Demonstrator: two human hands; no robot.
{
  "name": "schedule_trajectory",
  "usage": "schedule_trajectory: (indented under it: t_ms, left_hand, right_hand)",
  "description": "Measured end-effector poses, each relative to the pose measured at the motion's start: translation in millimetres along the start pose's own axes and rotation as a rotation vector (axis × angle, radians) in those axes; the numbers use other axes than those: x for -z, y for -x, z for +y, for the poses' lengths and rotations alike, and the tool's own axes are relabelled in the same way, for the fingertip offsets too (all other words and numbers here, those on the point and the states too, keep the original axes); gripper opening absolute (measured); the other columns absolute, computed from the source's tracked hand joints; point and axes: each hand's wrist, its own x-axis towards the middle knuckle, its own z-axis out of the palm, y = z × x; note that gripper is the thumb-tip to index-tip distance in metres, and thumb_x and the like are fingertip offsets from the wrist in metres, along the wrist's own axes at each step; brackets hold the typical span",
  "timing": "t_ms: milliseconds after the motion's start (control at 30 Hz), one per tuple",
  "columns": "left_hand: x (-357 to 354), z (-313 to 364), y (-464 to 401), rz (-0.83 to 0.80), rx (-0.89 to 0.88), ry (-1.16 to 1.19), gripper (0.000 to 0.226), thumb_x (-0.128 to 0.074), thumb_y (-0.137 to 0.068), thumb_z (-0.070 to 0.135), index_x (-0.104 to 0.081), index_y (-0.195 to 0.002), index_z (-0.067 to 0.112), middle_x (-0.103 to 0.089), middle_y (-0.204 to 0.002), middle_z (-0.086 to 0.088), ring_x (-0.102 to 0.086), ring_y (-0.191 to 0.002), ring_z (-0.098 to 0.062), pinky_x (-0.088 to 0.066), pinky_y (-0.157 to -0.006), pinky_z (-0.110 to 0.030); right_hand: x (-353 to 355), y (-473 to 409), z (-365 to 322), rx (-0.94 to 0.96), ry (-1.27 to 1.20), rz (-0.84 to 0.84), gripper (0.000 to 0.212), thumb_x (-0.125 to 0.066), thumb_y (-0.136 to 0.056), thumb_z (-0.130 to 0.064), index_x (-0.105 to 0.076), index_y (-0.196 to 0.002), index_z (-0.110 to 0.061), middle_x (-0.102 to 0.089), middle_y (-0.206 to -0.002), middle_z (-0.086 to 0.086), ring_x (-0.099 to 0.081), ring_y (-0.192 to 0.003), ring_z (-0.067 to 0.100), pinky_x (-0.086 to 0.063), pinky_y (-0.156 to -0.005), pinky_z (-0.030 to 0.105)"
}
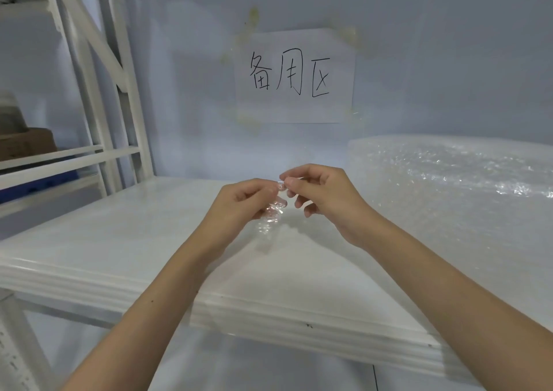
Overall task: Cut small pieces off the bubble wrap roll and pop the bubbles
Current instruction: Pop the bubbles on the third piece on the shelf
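Head view, looking forward and down: both hands held above a white tabletop (125, 241), working a small cut piece of bubble wrap (273, 211). The left hand (239, 208) grips the lower part of the piece in curled fingers; the right hand (317, 193) pinches its upper end between thumb and forefinger, the other fingers loosely curled and free. The piece hangs between the two hands, clear of the tabletop.

Progress, as judged from this moment: at least one piece is already off the bubble wrap roll (454, 175), and popping appears to be the step in hand. How many bubbles on the piece are already flat cannot be told, as the film is too small and glossy to read. The roll, lying at the right of the tabletop against the wall, looks large, so further pieces would seem to be left to cut. No cutting tool is in view.

Materials and shapes: the piece is thin, clear, crumpled film, catching small highlights. The roll is a broad, pale, translucent mass with a pebbled, glinting surface. The tabletop is smooth, white and faintly reflective, with a stepped, moulded front edge. A sheet of white paper (294, 75) bearing black handwritten characters is fixed to the wall behind. White metal shelving (98, 97) stands at the left, with a brown box (27, 142) on it.
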Motion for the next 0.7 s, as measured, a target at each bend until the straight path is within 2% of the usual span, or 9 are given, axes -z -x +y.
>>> schedule_trajectory:
  t_ms: [100,267,433,533,700]
  left_hand:
    - [-1.0,1.6,0.0,0.013,-0.02,-0.016,0.017,-0.062,-0.094,0.013,-0.078,-0.092,0.016,-0.075,-0.082,-0.001,-0.064,-0.072,-0.013,-0.056,-0.073,-0.025]
    - [0.0,3.0,1.2,0.015,-0.01,-0.015,0.014,-0.066,-0.091,0.018,-0.078,-0.088,0.012,-0.075,-0.079,-0.007,-0.061,-0.066,-0.016,-0.054,-0.069,-0.025]
    - [0.6,0.8,0.0,0.047,0.012,-0.038,0.011,-0.067,-0.09,0.009,-0.076,-0.092,0.015,-0.075,-0.074,-0.007,-0.058,-0.06,-0.015,-0.053,-0.067,-0.024]
    - [1.7,-0.4,-1.2,0.054,0.007,-0.029,0.011,-0.067,-0.09,0.011,-0.077,-0.092,0.015,-0.074,-0.074,-0.006,-0.059,-0.06,-0.014,-0.053,-0.067,-0.023]
    - [2.9,-2.1,-2.5,0.056,0.014,0.018,0.014,-0.064,-0.092,0.016,-0.077,-0.095,0.013,-0.074,-0.081,-0.009,-0.062,-0.068,-0.015,-0.054,-0.071,-0.026]
  right_hand:
    - [-1.2,0.0,2.1,0.011,0.004,-0.004,0.011,-0.066,-0.09,-0.016,-0.074,-0.098,-0.014,-0.067,-0.073,-0.002,-0.057,-0.061,0.011,-0.046,-0.055,0.026]
    - [-4.4,2.3,3.6,0.064,0.068,0.009,0.01,-0.07,-0.086,-0.016,-0.074,-0.096,-0.014,-0.07,-0.082,0.002,-0.058,-0.064,0.012,-0.045,-0.055,0.026]
    - [-6.8,2.7,3.3,0.107,0.082,0.003,0.007,-0.07,-0.087,-0.015,-0.071,-0.093,-0.017,-0.067,-0.075,0.005,-0.058,-0.063,0.011,-0.045,-0.054,0.025]
    - [-8.9,2.6,3.1,0.118,0.082,0.005,0.004,-0.07,-0.086,-0.017,-0.073,-0.087,-0.017,-0.069,-0.081,0.007,-0.057,-0.064,0.011,-0.045,-0.055,0.028]
    - [-9.1,3.3,4.2,0.112,0.084,-0.003,0.013,-0.067,-0.087,-0.015,-0.073,-0.082,-0.025,-0.071,-0.094,0.006,-0.057,-0.065,0.011,-0.047,-0.056,0.028]
